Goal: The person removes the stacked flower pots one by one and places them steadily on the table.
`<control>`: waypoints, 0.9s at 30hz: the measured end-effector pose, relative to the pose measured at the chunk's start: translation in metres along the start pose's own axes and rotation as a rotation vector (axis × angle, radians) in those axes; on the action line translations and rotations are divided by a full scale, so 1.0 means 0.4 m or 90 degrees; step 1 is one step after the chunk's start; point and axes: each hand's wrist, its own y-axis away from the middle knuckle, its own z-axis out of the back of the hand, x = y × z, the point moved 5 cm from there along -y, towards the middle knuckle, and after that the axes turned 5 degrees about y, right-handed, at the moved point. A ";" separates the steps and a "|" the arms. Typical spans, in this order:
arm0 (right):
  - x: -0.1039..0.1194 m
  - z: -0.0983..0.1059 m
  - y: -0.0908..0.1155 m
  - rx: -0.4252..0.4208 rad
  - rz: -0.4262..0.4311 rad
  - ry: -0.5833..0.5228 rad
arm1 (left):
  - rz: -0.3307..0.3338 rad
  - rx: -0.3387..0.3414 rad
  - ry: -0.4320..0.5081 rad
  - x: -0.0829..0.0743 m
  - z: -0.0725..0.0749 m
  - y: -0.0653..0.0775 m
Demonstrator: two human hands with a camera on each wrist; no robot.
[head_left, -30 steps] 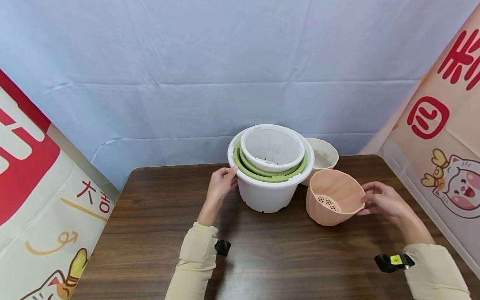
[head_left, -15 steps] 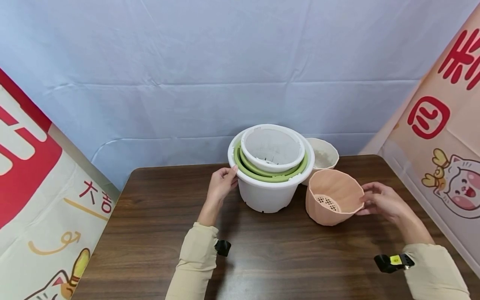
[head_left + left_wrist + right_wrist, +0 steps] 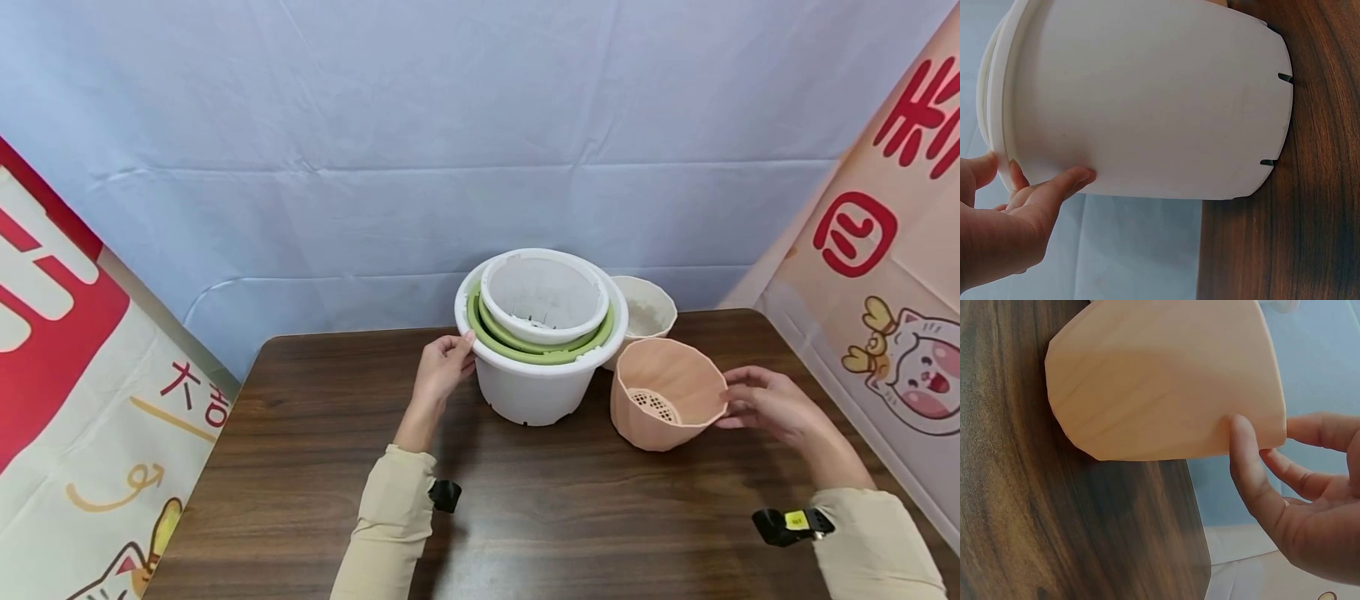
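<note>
White pot: the big white pot (image 3: 528, 396) stands on the table right in front of the cloth, two green rims (image 3: 543, 358) nested inside it and a small white pot (image 3: 546, 287) innermost
Left hand: from where I stand, the left hand (image 3: 444, 365) pinches the big pot's lip at its left side, thumb on the rim, the other fingers close under it against the wall, only the lip's thickness between
Peach pot: the peach pot (image 3: 667, 379), with a pierced grid in its floor, is on the table just right of the white one; I can't tell whether they touch
Right hand: the right hand (image 3: 767, 406) grips the peach rim at its right side, thumb on the outer wall, fingertips nearly closed across the edge
Cream pot: a cream pot (image 3: 651, 312) sits behind, partly hidden by the other two
Sleeves: both cream, a black device at each wrist
Table: brown wood-grain table (image 3: 585, 508), its back edge meeting a pale blue cloth (image 3: 390, 167)
Sides: printed banners, red and white on the left (image 3: 75, 400), pinkish with a cartoon cat on the right (image 3: 930, 358)
</note>
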 end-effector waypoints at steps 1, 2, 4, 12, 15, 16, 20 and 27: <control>0.001 0.001 0.000 0.001 0.001 -0.004 | 0.001 0.001 0.001 0.000 0.000 0.000; 0.002 0.003 0.000 0.002 0.002 -0.010 | 0.001 0.001 0.002 0.000 0.000 0.000; 0.005 0.008 0.000 0.004 0.006 -0.021 | 0.002 0.002 0.005 -0.001 0.000 0.000; 0.022 0.025 0.007 -0.010 0.004 -0.045 | 0.000 0.004 0.000 -0.001 0.000 0.000; 0.032 0.031 0.007 -0.020 0.002 -0.012 | -0.001 0.004 0.001 0.000 0.001 -0.001; 0.036 0.032 0.007 -0.022 0.004 -0.003 | -0.001 0.004 0.000 0.001 0.001 -0.001; 0.054 0.034 0.009 -0.012 0.025 -0.015 | -0.002 0.003 -0.001 0.000 0.001 0.000; 0.082 0.028 0.011 -0.005 0.049 -0.039 | 0.000 0.004 0.000 0.001 0.001 0.000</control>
